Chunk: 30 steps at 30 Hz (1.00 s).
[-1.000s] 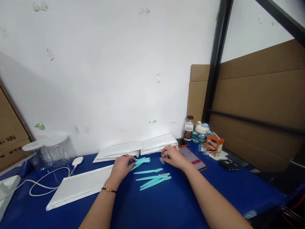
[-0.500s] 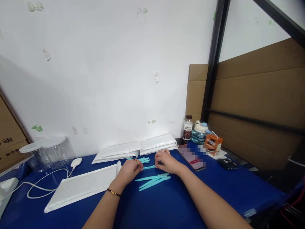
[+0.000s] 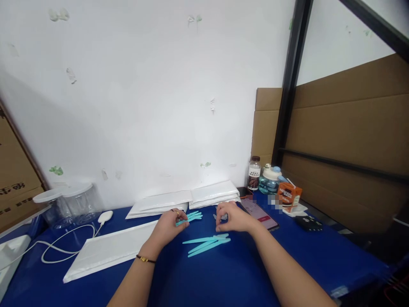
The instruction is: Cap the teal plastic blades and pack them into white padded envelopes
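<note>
— Where does the view sit?
— One head camera, above the near edge of the desk [image 3: 223,277], facing forward and down toward the white wall [image 3: 143,106].
— How close?
— Arm's length; both forearms enter from below.

No text reads clearly; print on the cardboard box [image 3: 12,187] and bottle [image 3: 254,172] is illegible.

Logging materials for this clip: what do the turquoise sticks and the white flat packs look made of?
Turquoise sticks: probably matte moulded plastic, thin, uniform in colour, with no visible grain. White flat packs: likely soft plastic mailers or bags, with a slight sheen and wrinkled edges; too blurred to tell whether they are padded.
</note>
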Tool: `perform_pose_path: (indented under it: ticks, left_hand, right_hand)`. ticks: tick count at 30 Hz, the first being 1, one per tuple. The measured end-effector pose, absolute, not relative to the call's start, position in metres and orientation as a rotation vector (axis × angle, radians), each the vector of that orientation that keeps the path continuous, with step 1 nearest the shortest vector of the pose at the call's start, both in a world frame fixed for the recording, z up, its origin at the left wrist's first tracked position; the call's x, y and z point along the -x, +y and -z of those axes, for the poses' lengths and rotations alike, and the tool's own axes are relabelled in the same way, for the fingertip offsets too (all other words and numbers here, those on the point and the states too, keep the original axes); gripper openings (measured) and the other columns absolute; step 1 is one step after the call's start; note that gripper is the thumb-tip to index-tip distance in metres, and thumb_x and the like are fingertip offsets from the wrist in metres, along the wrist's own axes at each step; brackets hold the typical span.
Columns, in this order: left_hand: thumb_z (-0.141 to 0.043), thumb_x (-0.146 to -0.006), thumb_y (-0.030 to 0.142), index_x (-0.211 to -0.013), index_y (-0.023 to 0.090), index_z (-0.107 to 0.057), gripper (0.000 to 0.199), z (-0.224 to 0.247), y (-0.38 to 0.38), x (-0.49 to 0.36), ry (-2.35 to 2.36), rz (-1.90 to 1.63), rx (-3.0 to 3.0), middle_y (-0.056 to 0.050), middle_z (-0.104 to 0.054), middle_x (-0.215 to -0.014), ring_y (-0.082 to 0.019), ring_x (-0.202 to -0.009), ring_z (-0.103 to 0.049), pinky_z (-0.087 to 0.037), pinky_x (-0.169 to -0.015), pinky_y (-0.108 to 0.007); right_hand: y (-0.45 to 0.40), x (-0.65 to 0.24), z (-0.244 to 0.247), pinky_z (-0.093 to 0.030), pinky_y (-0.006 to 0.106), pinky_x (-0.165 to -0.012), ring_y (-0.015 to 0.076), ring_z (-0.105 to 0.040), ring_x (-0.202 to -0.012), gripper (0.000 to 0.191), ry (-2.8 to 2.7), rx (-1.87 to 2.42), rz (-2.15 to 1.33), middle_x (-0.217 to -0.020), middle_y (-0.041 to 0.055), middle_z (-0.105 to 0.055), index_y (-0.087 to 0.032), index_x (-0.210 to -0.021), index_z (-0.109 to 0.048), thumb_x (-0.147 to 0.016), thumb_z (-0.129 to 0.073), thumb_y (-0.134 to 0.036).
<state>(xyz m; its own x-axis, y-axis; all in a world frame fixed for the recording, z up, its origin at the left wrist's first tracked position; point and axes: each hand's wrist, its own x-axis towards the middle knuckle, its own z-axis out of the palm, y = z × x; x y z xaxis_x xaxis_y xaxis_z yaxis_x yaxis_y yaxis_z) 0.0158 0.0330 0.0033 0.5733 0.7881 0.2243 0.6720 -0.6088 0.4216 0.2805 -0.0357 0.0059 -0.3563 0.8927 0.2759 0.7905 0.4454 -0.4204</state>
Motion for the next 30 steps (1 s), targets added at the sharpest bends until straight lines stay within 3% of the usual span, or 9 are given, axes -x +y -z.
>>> perform_pose_path:
  ticks: [5, 10, 15, 19, 26, 30]
  left_hand:
    - [-0.062, -0.068, 0.046, -0.084, 0.022, -0.064, 0.029, 0.004, 0.015, -0.033, 0.915, -0.351, -2.475, 0.001, -0.061, -0.08, -0.013, -0.071, -0.054, -0.039, -0.061, -0.021]
    - [-0.048, -0.079, 0.039, -0.078, 0.02, -0.065, 0.025, 0.007, 0.014, -0.041, 0.953, -0.254, -2.567, 0.0, -0.062, -0.075, -0.012, -0.065, -0.053, -0.035, -0.057, -0.022]
    - [-0.045, -0.081, 0.029, -0.077, 0.021, -0.064, 0.021, -0.002, 0.027, -0.029, 1.042, -0.35, -2.742, -0.001, -0.064, -0.082, -0.014, -0.074, -0.056, -0.036, -0.067, -0.024]
    - [-0.044, -0.083, 0.031, -0.078, 0.021, -0.063, 0.022, -0.006, 0.042, -0.01, 1.333, -0.358, -2.729, -0.002, -0.065, -0.082, -0.016, -0.077, -0.057, -0.036, -0.068, -0.024]
    - [-0.049, -0.079, 0.037, -0.094, 0.025, -0.063, 0.024, -0.006, 0.041, -0.009, 1.414, -0.511, -2.658, -0.002, -0.064, -0.09, -0.018, -0.085, -0.056, -0.037, -0.072, -0.026]
    - [-0.049, -0.079, 0.04, -0.091, 0.023, -0.064, 0.025, -0.004, 0.024, -0.024, 1.191, -0.508, -2.599, -0.002, -0.063, -0.086, -0.016, -0.077, -0.056, -0.038, -0.069, -0.025]
  right_hand:
    - [-0.04, -0.27, -0.003, -0.026, 0.032, -0.081, 0.0178, -0.053, -0.082, 0.021, -2.456, 1.436, -0.372, -0.083, -0.0001, -0.059, -0.021, -0.071, -0.069, -0.056, -0.073, -0.036]
    - [-0.036, -0.267, 0.003, -0.026, 0.031, -0.081, 0.0146, -0.054, -0.078, 0.009, -2.407, 1.419, -0.338, -0.082, 0.0003, -0.061, -0.019, -0.071, -0.069, -0.068, -0.066, -0.027]
    - [-0.031, -0.278, 0.001, -0.026, 0.032, -0.083, 0.0137, -0.055, -0.077, 0.011, -2.287, 1.41, -0.276, -0.083, 0.0001, -0.061, -0.02, -0.072, -0.068, -0.076, -0.062, -0.029]
    - [-0.022, -0.294, 0.003, -0.026, 0.035, -0.084, 0.0144, -0.055, -0.077, 0.016, -2.091, 1.596, -0.165, -0.081, 0.0009, -0.061, -0.019, -0.07, -0.068, -0.079, -0.057, -0.028]
    - [-0.025, -0.293, 0.005, -0.028, 0.033, -0.085, 0.0162, -0.054, -0.084, 0.013, -2.149, 1.519, -0.218, -0.091, 0.0006, -0.06, -0.023, -0.08, -0.069, -0.068, -0.068, -0.029]
    - [-0.031, -0.283, 0.005, -0.028, 0.031, -0.084, 0.0148, -0.054, -0.079, 0.015, -2.338, 1.408, -0.305, -0.083, -0.0017, -0.058, -0.023, -0.072, -0.069, -0.059, -0.073, -0.026]
